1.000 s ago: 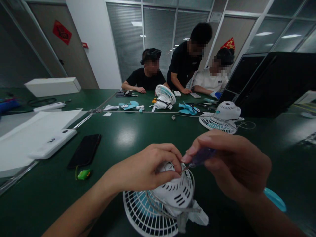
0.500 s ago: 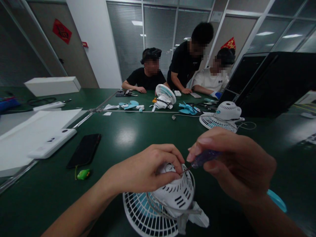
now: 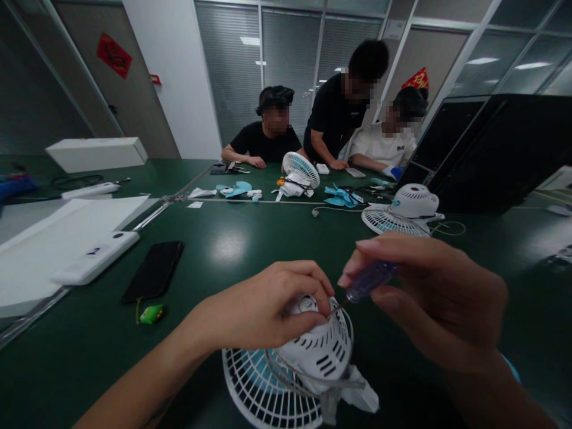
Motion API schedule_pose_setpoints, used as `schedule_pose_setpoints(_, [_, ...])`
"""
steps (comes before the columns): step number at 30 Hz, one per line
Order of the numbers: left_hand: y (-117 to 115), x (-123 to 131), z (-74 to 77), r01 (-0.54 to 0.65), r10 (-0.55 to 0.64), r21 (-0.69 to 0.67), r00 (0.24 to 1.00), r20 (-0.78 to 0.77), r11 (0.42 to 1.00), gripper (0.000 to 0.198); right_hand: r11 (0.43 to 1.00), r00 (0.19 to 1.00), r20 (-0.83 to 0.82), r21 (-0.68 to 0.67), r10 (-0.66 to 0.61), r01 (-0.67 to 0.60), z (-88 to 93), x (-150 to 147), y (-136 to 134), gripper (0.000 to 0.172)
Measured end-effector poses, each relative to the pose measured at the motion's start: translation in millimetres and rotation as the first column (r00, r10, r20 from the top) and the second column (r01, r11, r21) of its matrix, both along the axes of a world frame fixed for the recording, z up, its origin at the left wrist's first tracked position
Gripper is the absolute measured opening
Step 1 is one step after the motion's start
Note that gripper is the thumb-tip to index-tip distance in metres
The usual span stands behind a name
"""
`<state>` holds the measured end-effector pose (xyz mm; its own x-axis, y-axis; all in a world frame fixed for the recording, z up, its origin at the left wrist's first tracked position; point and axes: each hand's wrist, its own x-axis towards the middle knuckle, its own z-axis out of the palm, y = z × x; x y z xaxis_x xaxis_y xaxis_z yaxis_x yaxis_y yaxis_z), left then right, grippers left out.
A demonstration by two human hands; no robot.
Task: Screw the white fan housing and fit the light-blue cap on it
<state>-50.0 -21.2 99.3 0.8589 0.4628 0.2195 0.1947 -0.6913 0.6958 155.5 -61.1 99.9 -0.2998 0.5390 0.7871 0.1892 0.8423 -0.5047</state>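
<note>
Face down on the green table lies a small white fan [image 3: 328, 351], its slotted motor housing on top and its round grille [image 3: 272, 393] below. My left hand [image 3: 281, 304] is closed over the top of the housing, thumb and fingertips pressed together near the screwdriver's tip. Between the thumb and fingers of my right hand [image 3: 438, 298] is the clear purple handle of a screwdriver [image 3: 370, 280]. Its thin shaft slants down to the housing at my left fingertips. The exact point where the tip meets the fan is hidden. A cable loops around the housing.
A black phone [image 3: 154, 271] with a green charm [image 3: 151, 314] and a white device [image 3: 96, 259] lie at left. Another white fan [image 3: 415, 202] stands before a large black case [image 3: 496, 155]. Across the table are a third fan [image 3: 297, 176], blue blades [image 3: 342, 195] and several people.
My right hand has shifted slightly right and its fingers have opened a little around the screwdriver handle, showing more of it. The left hand and the fan stay in place.
</note>
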Motion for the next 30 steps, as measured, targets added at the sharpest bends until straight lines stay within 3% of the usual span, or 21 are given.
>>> schedule_pose_setpoints(8, [1.7, -0.3, -0.3, 0.005, -0.005, -0.020, 1.000, -0.004, 1.000, 0.010, 0.995, 0.996, 0.030, 0.059, -0.083, 0.081, -3.0, 3.4, 2.9, 0.053])
schedule_pose_setpoints(11, [1.8, -0.1, -0.1, 0.003, -0.003, -0.022, 1.000, 0.003, 1.000, 0.009, 0.994, 0.996, 0.057, 0.087, -0.069, 0.064, -2.0, 5.1, 5.8, 0.041])
schedule_pose_setpoints(16, [1.8, 0.2, 0.9, 0.006, -0.006, -0.029, 1.000, -0.005, 1.000, 0.009, 0.980, 0.982, 0.025, 0.065, -0.188, 0.186, 0.2, 8.8, 3.4, 0.017])
schedule_pose_setpoints(21, [2.0, 0.1, 1.8, 0.008, -0.008, -0.043, 1.000, -0.003, 0.999, 0.009, 0.985, 0.985, -0.012, 0.001, -0.175, 0.175, 1.3, 9.0, 2.3, 0.015])
schedule_pose_setpoints(26, [3.0, -0.2, 0.6, 0.015, -0.015, -0.049, 1.000, -0.002, 0.999, 0.008, 0.984, 0.981, -0.099, -0.080, -0.164, 0.156, 1.3, 6.9, 1.6, 0.018])
schedule_pose_setpoints(30, [3.8, 0.2, 0.2, 0.017, -0.017, -0.055, 1.000, -0.002, 0.998, 0.005, 0.984, 0.942, -0.295, -0.128, -0.159, 0.126, 5.9, 9.1, 5.3, 0.015])
